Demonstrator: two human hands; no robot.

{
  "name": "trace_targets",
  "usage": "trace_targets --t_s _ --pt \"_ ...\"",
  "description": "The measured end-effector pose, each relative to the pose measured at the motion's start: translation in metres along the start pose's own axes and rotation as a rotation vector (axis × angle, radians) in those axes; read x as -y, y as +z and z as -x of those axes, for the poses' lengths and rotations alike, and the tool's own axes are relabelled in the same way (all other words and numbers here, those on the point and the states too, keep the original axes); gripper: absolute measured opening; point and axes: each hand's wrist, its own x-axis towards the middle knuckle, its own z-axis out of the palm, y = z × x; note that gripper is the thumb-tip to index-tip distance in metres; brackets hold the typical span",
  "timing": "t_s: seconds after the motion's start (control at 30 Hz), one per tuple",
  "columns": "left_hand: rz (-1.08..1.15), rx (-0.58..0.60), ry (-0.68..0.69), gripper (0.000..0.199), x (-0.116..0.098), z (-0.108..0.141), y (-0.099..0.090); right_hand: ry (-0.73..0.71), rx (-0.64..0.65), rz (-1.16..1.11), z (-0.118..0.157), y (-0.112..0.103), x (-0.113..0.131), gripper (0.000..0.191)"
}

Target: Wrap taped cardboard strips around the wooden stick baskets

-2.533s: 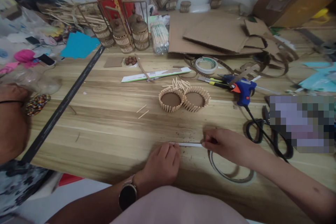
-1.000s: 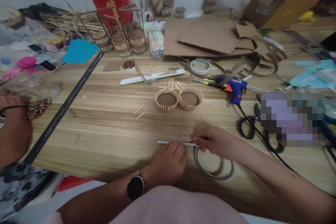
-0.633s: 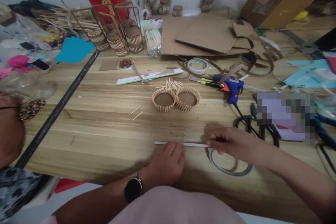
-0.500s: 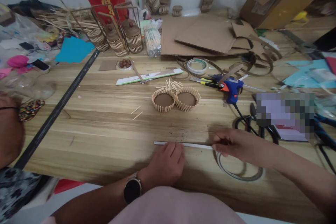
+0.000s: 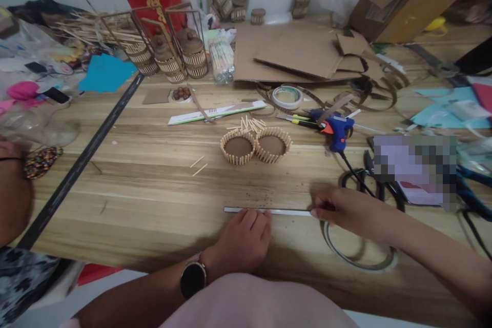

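Note:
A narrow strip [image 5: 290, 212] with a white face and dark edges lies straight across the wooden table in front of me. With fingers bent over its left part, my left hand [image 5: 246, 238] presses it against the tabletop. My right hand [image 5: 344, 212] pinches the strip farther right between thumb and fingers. Beyond this hand the strip curls into a loose loop [image 5: 346, 261] on the table. Behind it stand two round cardboard bases, a left one [image 5: 238, 149] and a right one [image 5: 272, 148], touching and ringed with short upright sticks.
Loose sticks [image 5: 251, 124] lie behind the bases. To the right are a blue glue gun [image 5: 338, 130], black-handled scissors [image 5: 363, 179] and a phone [image 5: 415, 171]. Cardboard sheets [image 5: 295, 54] and finished stick baskets [image 5: 169, 64] fill the back. Another person's arm [image 5: 15, 195] rests at left.
The strip's loop has shifted slightly right and widened. Both hands stay at nearly the same places on the strip. The view has moved slightly.

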Motion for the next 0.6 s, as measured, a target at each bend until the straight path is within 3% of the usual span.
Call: trace_targets --t_s 0.27,0.6 --pt "0.001 -0.102 -0.036 0.032 -0.001 -0.002 0.001 0.025 -0.022 0.063 0.0 0.001 0.004 0.024" --pt "0.08 -0.043 -0.095 0.044 -0.002 -0.008 -0.006 0.059 -0.061 0.159 0.002 0.004 0.01 0.021"
